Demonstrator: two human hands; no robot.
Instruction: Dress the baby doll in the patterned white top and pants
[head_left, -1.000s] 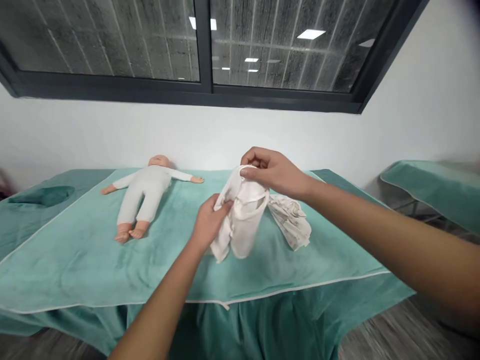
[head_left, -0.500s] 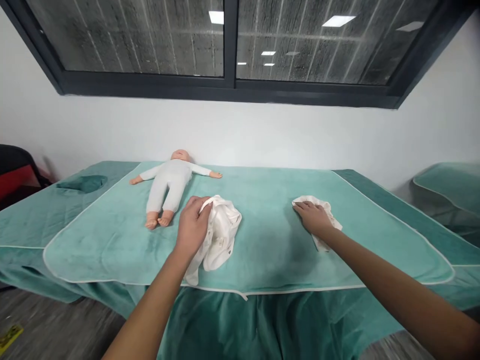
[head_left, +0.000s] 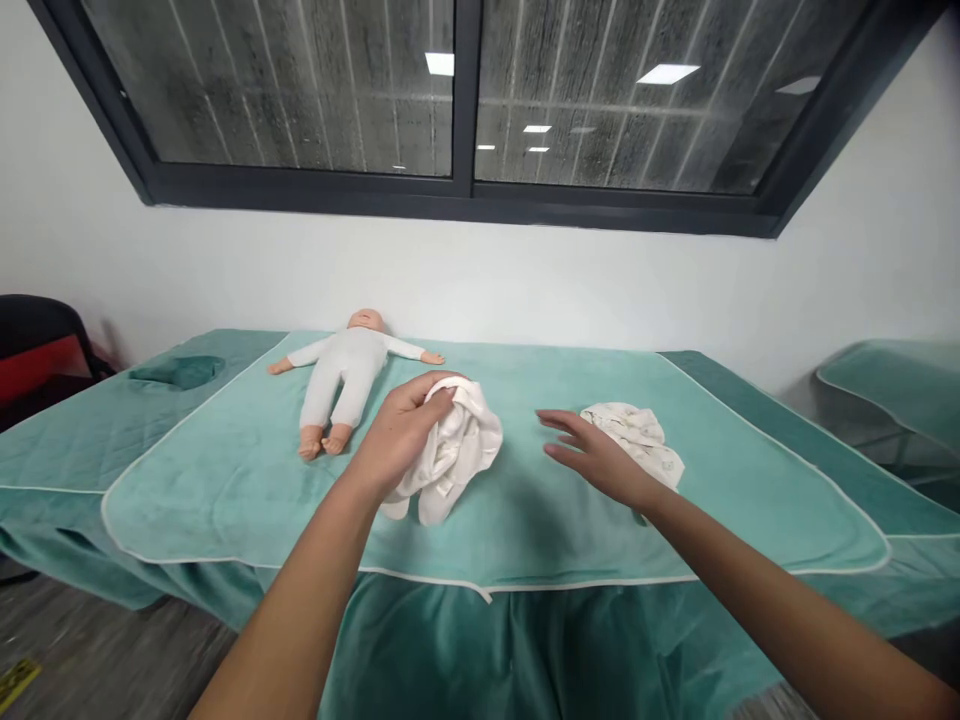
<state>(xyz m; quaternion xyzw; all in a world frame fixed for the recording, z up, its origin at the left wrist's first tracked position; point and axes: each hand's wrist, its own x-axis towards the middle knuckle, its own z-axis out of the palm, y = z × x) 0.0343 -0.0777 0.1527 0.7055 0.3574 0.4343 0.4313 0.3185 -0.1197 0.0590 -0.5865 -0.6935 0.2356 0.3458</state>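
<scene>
My left hand (head_left: 409, 430) grips a bunched white baby garment (head_left: 469, 440), thumb on the near side, and holds it up over the green bed cover (head_left: 517, 545). Its exact cut is lost in the folds. My right hand (head_left: 596, 455) hangs with fingers apart and nothing in them, just left of a second crumpled, cream garment with a faint pattern (head_left: 637, 435) lying on the cover. A baby doll (head_left: 349, 365) in a white bodysuit lies on its back to the left, arms spread and feet toward me.
A face hole (head_left: 180, 372) opens in the bed's left end. Behind the bed stands a white wall (head_left: 555, 285) under a dark-framed window (head_left: 465, 190). A black and red chair (head_left: 45, 345) is at far left, another green-covered surface (head_left: 900, 385) at far right.
My right hand has let go of the cream garment and moved left, fingers spread. My left hand has lifted the white garment and brought it slightly right.
</scene>
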